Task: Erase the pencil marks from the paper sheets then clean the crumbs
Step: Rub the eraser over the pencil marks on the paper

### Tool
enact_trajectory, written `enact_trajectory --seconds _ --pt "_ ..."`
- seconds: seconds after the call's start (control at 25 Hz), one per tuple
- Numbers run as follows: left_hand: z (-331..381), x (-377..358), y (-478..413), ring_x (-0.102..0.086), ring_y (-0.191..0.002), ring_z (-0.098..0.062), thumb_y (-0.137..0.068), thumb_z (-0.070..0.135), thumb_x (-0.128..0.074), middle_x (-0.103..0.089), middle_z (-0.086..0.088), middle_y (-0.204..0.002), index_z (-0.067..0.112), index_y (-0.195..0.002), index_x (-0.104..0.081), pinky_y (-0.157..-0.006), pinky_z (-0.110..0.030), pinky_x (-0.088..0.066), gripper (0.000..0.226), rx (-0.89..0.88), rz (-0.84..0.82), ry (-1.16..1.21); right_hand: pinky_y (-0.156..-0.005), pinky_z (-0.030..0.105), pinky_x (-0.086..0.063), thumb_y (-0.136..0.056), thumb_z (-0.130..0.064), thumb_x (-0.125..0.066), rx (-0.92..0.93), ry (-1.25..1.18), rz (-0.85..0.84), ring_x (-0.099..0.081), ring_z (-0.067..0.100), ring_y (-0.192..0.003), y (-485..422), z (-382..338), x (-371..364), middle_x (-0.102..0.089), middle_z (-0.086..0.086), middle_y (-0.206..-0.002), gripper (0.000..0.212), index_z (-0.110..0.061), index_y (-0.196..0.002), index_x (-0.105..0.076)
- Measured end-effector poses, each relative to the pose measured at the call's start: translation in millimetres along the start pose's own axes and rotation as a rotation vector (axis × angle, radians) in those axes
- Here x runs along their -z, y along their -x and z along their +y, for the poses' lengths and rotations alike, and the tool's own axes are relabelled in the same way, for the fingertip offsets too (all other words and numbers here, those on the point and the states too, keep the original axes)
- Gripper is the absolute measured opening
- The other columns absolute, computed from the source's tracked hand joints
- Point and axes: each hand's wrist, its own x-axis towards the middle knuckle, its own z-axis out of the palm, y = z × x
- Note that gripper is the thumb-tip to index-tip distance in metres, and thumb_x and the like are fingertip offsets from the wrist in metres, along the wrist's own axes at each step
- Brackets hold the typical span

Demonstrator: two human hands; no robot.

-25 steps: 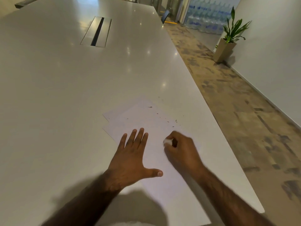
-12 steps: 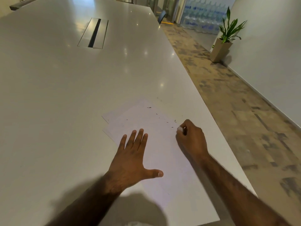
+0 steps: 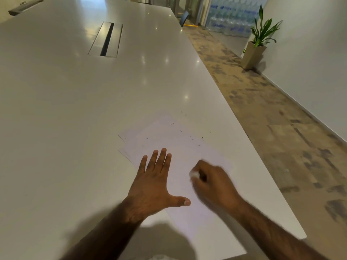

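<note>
On my monitor the right hand (image 3: 214,184) has its fingers curled round a small white eraser (image 3: 194,173), low over the paper sheets (image 3: 165,136); blur hides whether it touches. The left hand (image 3: 154,182) lies flat on the sheets, 4 fingers straight, thumb spread. Dark crumbs (image 3: 200,139) lie scattered on the sheets' far right part. The sheets lie near the right edge of the white table (image 3: 75,109). Farther off I see 1 cable hatch (image 3: 106,39) and 1 potted plant (image 3: 257,44)

Motion-blurred right hand (image 3: 214,182) and eraser (image 3: 194,174)
</note>
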Motion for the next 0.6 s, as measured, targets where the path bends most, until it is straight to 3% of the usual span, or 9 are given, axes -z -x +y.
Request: enact_trajectory --seconds 0.08,0.2,0.32,0.4,0.48,0.6 --pt "0.0 0.9 -0.2 0.044 -0.147 -0.025 -0.048 0.114 -0.002 0.052 0.000 -0.156 0.025 -0.145 0.048 -0.125 -0.056 0.013 0.141 0.004 0.002 -0.013 -0.055 0.013 -0.040 -0.092 -0.022 -0.056 0.110 -0.027 -0.112 -0.064 0.007 -0.063 12.6 -9.6 -9.9 -0.065 -0.015 -0.071 0.013 -0.029 -0.081 -0.057" --pt "0.9 1.6 -0.9 0.043 -0.147 -0.025 -0.042 0.113 0.005 0.052 0.000 -0.157 0.024 -0.148 0.046 -0.125 -0.056 0.014 0.144 -0.004 -0.009 0.011 -0.056 0.017 -0.044 -0.094 -0.020 -0.058 0.082 -0.013 -0.033 -0.064 0.007 -0.063 4.2 -7.7 -6.7 -0.066 -0.015 -0.070 0.015 -0.029 -0.081 -0.060" --pt "0.0 1.7 0.3 0.043 -0.148 -0.025 -0.047 0.111 0.005 0.049 -0.001 -0.158 0.023 -0.149 0.044 -0.125 -0.055 0.015 0.140 -0.009 0.012 -0.010 -0.058 0.022 -0.049 -0.093 -0.017 -0.057 0.179 -0.045 -0.122 -0.065 0.008 -0.064 4.4 -15.0 -8.5 -0.067 -0.012 -0.071 0.015 -0.027 -0.082 -0.061" --pt "-0.4 1.6 -1.1 0.042 -0.148 -0.025 -0.046 0.111 0.005 0.050 -0.001 -0.158 0.026 -0.141 0.051 -0.125 -0.056 0.014 0.136 -0.008 0.009 0.002 -0.063 0.026 -0.052 -0.093 -0.019 -0.057 0.129 -0.070 -0.107 -0.066 0.010 -0.065 3.9 -15.2 -9.0 -0.069 -0.012 -0.074 0.014 -0.026 -0.083 -0.063" --pt "0.2 -0.9 -0.9 0.042 -0.148 -0.025 -0.048 0.113 0.000 0.051 -0.001 -0.157 0.026 -0.135 0.055 -0.125 -0.056 0.014 0.135 -0.012 0.010 0.003 -0.063 0.024 -0.051 -0.093 -0.020 -0.058 0.067 -0.087 -0.096 -0.067 0.010 -0.066 3.5 -13.9 -7.4 -0.069 -0.012 -0.073 0.013 -0.026 -0.083 -0.064" --pt "-1.6 -3.4 -1.0 0.045 -0.146 -0.023 -0.054 0.111 -0.005 0.053 0.001 -0.155 0.025 -0.140 0.052 -0.125 -0.055 0.015 0.135 -0.016 0.019 -0.011 -0.062 0.019 -0.050 -0.093 -0.020 -0.059 0.120 -0.049 -0.188 -0.068 0.008 -0.068 5.3 -18.7 -8.4 -0.070 -0.012 -0.074 0.012 -0.027 -0.085 -0.065"
